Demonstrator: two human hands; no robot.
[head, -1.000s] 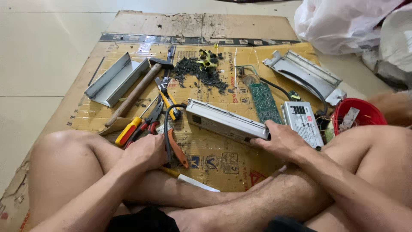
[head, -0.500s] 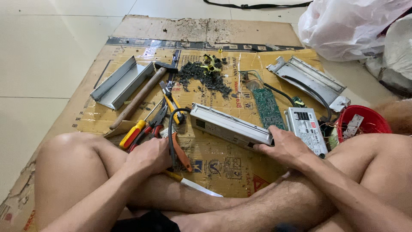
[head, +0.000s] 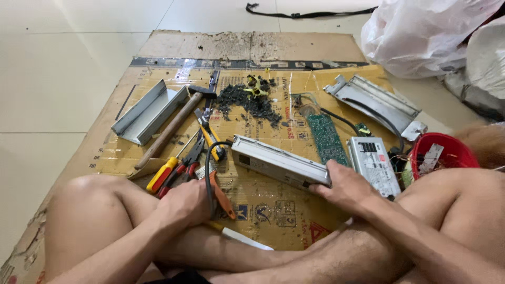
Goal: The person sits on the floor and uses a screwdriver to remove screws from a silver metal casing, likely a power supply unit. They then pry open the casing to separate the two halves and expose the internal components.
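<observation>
I sit cross-legged on a sheet of cardboard (head: pixel 294 52). My right hand (head: pixel 342 186) grips the near end of a long silver metal box (head: pixel 276 160) that lies flat in front of me. My left hand (head: pixel 187 202) is closed around the handles of orange-and-black pliers (head: pixel 218 181), their jaws pointing away from me beside the box's left end. A red-and-yellow screwdriver (head: pixel 163 174) and red-handled cutters (head: pixel 184 163) lie just left of that hand.
A wooden-handled hammer (head: pixel 173 126), yellow pliers (head: pixel 209 134), a grey metal channel (head: pixel 147 110), a heap of black debris (head: pixel 247 100), a green circuit board (head: pixel 326 138), a white labelled unit (head: pixel 373 164), a metal cover (head: pixel 373 102), a red bowl (head: pixel 444 155) and white bags (head: pixel 426 31) surround me.
My left hand has closed on the orange pliers and lifted their handles. The view has tilted so more of the floor beyond the cardboard shows. My right hand stays on the box.
</observation>
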